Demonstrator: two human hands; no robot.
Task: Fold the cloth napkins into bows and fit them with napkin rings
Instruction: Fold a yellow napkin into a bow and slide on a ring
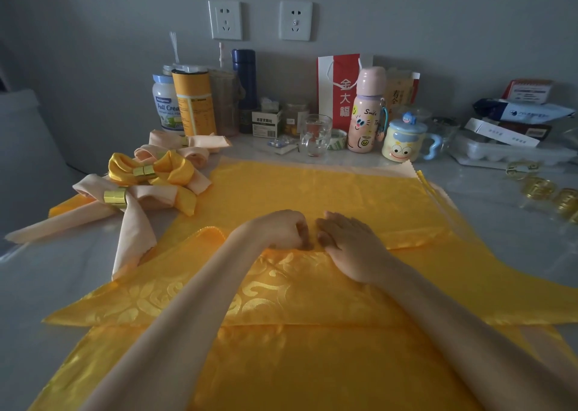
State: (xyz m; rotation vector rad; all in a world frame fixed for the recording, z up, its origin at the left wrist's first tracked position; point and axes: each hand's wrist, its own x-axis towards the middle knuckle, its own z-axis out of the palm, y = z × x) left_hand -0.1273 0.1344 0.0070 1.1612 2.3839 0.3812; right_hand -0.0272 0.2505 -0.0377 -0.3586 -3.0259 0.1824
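On the left of the table point(47, 285), at least three bows lay finished and ringed: a peach bow point(93, 188) cinched by a gold ring point(115, 197), a yellow bow point(175, 170) behind it, and a second peach one point(190, 143) at the back. At centre, a yellow napkin point(312, 191) lay spread across the table with its near portion turned up into a patterned band, apparently an early fold and some way from a bow. The person's left hand point(281, 231) rested at the middle of that fold edge, its fingers curled down and pinching the cloth. Just beside it, almost touching, the right hand point(350, 245) lay flatter, fingers close together, pressing the same edge. More cloth showed beneath the napkin, yellow point(312, 363) at the near side and a peach edge point(391, 168) at the far side, suggesting further napkins awaited folding. On the right, well apart from the hands, loose gold rings point(539, 188) sat unused, none yet fitted to the napkin in hand.
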